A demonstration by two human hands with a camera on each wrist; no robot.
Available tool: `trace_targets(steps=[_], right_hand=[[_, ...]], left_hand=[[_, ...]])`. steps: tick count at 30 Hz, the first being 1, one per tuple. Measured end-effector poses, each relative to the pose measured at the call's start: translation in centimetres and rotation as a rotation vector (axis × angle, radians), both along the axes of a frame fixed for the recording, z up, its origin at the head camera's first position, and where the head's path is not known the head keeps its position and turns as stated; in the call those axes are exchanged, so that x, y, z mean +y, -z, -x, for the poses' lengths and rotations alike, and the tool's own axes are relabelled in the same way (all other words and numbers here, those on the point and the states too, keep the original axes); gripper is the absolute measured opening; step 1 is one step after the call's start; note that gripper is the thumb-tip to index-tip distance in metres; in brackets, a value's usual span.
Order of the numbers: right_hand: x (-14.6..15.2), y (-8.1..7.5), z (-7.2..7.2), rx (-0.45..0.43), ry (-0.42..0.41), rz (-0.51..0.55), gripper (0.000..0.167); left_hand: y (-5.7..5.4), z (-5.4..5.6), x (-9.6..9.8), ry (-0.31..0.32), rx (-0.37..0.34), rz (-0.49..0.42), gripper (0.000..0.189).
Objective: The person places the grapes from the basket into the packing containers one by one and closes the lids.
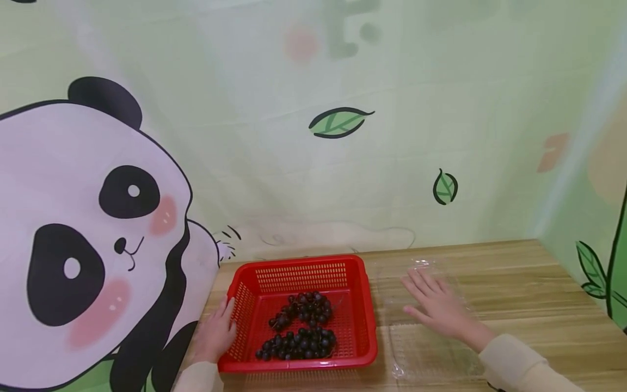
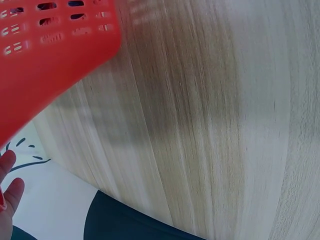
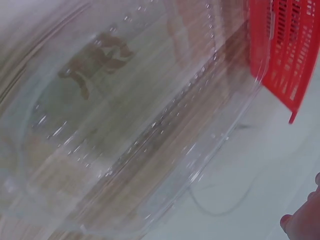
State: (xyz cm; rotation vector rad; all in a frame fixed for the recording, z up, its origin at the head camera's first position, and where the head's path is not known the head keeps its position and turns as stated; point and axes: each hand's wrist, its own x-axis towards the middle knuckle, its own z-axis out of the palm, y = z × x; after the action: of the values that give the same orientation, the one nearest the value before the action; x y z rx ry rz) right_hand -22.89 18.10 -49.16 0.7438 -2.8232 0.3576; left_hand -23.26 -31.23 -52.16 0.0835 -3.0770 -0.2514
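Note:
A red plastic basket with slotted walls holds two bunches of dark grapes, a farther bunch and a nearer bunch. My left hand grips the basket's left rim, thumb toward the inside. In the left wrist view its fingertips show at the left edge beside a bit of red rim. My right hand spreads its fingers straight, palm down, over a clear plastic box right of the basket. That box fills much of the right wrist view, showing ridged walls.
Basket and box sit side by side on a wood-grain table. Behind the table hangs a pale green backdrop with printed leaves, and a large printed panda is on the left. The backdrop meets the table's far edge just behind the basket.

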Motion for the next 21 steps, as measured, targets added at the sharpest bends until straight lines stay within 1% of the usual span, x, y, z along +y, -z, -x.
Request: trace_targets(steps=[2, 5, 9, 11, 14, 17, 21], right_hand=[[-0.6, 0.0, -0.1, -0.007, -0.015, 0.01, 0.064], [-1.4, 0.1, -0.3, 0.01, -0.04, 0.013, 0.064], [-2.3, 0.2, -0.5, 0.025, -0.064, 0.004, 0.064], [-2.7, 0.3, -0.6, 0.015, -0.072, -0.004, 0.065], [-3.4, 0.6, -0.8, -0.001, -0.088, -0.011, 0.064], [-4.0, 0.9, -0.8, 0.004, -0.112, -0.007, 0.064], [-5.0, 1.2, -0.9, 0.002, -0.135, 0.003, 0.064]], left_hand=[[-0.1, 0.0, 0.1, -0.009, -0.004, 0.0, 0.058], [-0.2, 0.0, 0.1, -0.016, -0.004, -0.004, 0.059], [-0.2, 0.0, 0.3, -0.01, 0.022, 0.004, 0.058], [-0.2, 0.0, 0.3, -0.008, 0.035, 0.014, 0.057], [-0.2, 0.0, 0.3, -0.02, 0.038, 0.013, 0.057], [-0.2, 0.0, 0.4, -0.034, 0.04, 0.004, 0.057], [-0.1, 0.0, 0.4, -0.042, 0.069, -0.033, 0.057]])
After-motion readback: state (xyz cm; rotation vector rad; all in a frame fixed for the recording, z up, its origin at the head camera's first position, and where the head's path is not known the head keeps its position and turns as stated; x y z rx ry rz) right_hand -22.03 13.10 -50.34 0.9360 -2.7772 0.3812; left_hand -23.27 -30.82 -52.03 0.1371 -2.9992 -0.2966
